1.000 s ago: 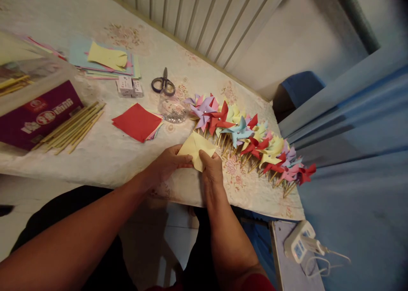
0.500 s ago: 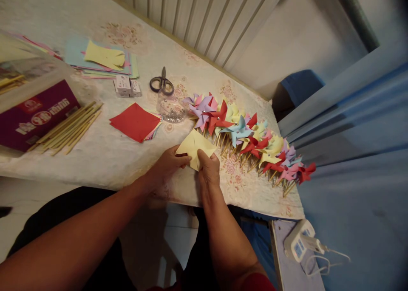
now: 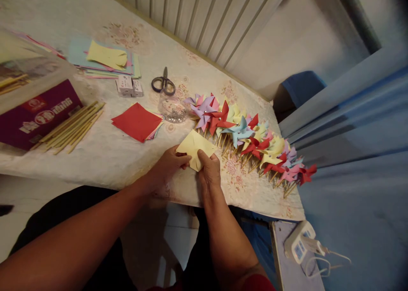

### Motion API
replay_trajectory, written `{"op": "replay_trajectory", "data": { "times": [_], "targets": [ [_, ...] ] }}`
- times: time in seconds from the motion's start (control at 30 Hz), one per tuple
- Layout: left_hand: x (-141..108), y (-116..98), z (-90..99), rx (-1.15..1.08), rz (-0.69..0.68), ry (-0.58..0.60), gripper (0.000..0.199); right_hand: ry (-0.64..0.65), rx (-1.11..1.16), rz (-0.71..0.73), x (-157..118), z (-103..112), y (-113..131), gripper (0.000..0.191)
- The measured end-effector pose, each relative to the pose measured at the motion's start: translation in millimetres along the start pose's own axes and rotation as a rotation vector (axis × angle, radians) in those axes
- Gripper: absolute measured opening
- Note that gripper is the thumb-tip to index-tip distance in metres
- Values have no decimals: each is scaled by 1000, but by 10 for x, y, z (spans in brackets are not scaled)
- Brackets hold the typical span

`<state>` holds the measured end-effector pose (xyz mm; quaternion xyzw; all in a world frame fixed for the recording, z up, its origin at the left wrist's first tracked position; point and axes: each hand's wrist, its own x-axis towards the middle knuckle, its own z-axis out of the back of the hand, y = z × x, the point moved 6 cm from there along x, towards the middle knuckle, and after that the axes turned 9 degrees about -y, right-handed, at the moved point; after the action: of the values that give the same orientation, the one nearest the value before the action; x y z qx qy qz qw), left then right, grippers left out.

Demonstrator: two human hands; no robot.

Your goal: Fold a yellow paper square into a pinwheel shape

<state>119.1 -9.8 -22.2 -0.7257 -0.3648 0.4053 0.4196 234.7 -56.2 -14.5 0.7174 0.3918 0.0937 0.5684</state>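
Observation:
A square of yellow paper [image 3: 195, 143] with slits running in from its corners is held over the table's front part. My left hand [image 3: 174, 161] pinches its left side between thumb and fingers. My right hand [image 3: 209, 165] grips the lower right side, its thumb lying on top of the sheet. Just beyond the paper, to the right, lie many finished paper pinwheels [image 3: 240, 131] on sticks, in red, yellow, blue, pink and purple. A stack of paper squares with a red one [image 3: 137, 122] on top rests left of my hands.
Behind the red stack are scissors [image 3: 164, 83], a clear bag of small metal pins [image 3: 174, 110] and small white boxes [image 3: 127, 86]. Wooden sticks [image 3: 72, 127] lean by a purple-labelled box [image 3: 41, 112] at left. Coloured sheets [image 3: 76, 53] lie further back. A power strip [image 3: 299, 242] sits at lower right.
The view has shifted very slightly. Both hands keep the same hold on the yellow paper, with no clear movement.

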Motion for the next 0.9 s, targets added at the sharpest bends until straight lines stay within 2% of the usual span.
{"op": "replay_trajectory", "data": {
  "times": [0.5,0.63,0.8,0.9],
  "targets": [
    [-40,-53,12,31,-14,-41,19,-21,28,-26,-9,-18,-18,34],
    [-80,-47,11,-43,43,-61,17,-33,46,1,-28,-30,-25,38],
    [-120,-5,-35,-184,121,-56,29,-20,40,25,-69,-71,-39,37],
    [-130,17,-61,-225,135,-42,29,-15,44,25,-101,-97,-36,36]
  ]
}}
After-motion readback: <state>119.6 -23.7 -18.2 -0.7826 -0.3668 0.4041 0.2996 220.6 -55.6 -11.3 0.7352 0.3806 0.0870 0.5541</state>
